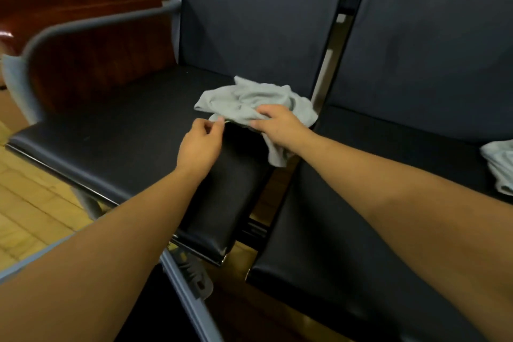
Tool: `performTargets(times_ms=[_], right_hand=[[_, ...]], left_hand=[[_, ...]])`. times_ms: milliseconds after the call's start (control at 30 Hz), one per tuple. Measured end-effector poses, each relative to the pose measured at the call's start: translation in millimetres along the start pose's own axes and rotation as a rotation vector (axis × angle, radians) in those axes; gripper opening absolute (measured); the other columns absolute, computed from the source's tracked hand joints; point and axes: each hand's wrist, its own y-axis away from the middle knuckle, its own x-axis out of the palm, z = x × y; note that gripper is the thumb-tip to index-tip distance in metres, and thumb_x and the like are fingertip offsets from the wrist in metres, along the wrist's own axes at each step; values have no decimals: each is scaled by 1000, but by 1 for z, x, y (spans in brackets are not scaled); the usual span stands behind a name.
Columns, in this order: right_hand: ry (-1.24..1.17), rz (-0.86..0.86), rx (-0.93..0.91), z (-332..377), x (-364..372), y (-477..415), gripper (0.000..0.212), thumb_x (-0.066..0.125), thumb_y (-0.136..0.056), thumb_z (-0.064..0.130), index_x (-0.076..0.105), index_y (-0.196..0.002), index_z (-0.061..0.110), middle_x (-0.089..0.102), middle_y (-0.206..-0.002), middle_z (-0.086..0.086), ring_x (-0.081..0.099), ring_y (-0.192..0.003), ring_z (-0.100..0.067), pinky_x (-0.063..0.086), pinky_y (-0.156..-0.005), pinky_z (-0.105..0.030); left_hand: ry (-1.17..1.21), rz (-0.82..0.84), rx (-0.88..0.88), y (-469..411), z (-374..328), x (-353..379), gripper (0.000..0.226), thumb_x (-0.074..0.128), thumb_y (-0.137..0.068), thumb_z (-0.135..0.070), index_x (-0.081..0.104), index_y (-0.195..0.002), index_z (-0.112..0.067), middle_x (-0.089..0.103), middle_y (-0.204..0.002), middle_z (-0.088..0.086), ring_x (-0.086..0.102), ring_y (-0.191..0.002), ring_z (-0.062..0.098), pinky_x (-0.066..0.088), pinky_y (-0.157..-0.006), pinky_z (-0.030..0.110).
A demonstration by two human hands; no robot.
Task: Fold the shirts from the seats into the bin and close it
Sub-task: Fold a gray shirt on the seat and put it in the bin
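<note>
- Pinching the near hem of the crumpled grey shirt [249,101] between thumb and forefinger of the left hand [200,147].
- Gripping the same shirt's folds with curled fingers of the right hand [277,126].
- Lying bunched at the right edge of the left seat [111,130], 1 corner hanging over.
- Resting on the right seat [388,175], well apart: a 2nd shirt [498,166].
- Showing only a grey rim at the bottom: the bin [198,314], interior too dark for telling contents.

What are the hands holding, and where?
The crumpled grey shirt: the left hand pinches its near edge, the right hand grips bunched cloth just beside that.
</note>
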Motion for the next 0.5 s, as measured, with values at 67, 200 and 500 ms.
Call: performTargets(times_ms=[67, 200, 500], right_hand=[[-171, 62, -9, 21, -6, 19, 17, 62, -95, 14, 60, -81, 5, 57, -75, -3, 53, -72, -11, 43, -68, -20], [-347, 90, -18, 53, -24, 53, 12, 62, -93, 18, 63, -87, 7, 60, -88, -10, 56, -85, -22, 44, -79, -36], [-591, -164, 39, 123, -114, 144, 17, 53, -101, 17, 66, -108, 8, 72, -106, -13, 70, -100, -30, 55, -95, -49]], left_hand=[[223, 18, -76, 2, -6, -7, 44, 49, -94, -61, 53, -115, -22, 66, -113, -1, 61, -104, 19, 45, -90, 35], [558, 137, -184, 19, -25, -15, 28, 54, -97, -34, 61, -116, -15, 70, -112, 8, 70, -86, 20, 54, -71, 31], [785, 122, 102, 74, -123, -55, 9, 60, -97, -14, 60, -89, -19, 65, -98, 8, 66, -85, 16, 55, -71, 28]])
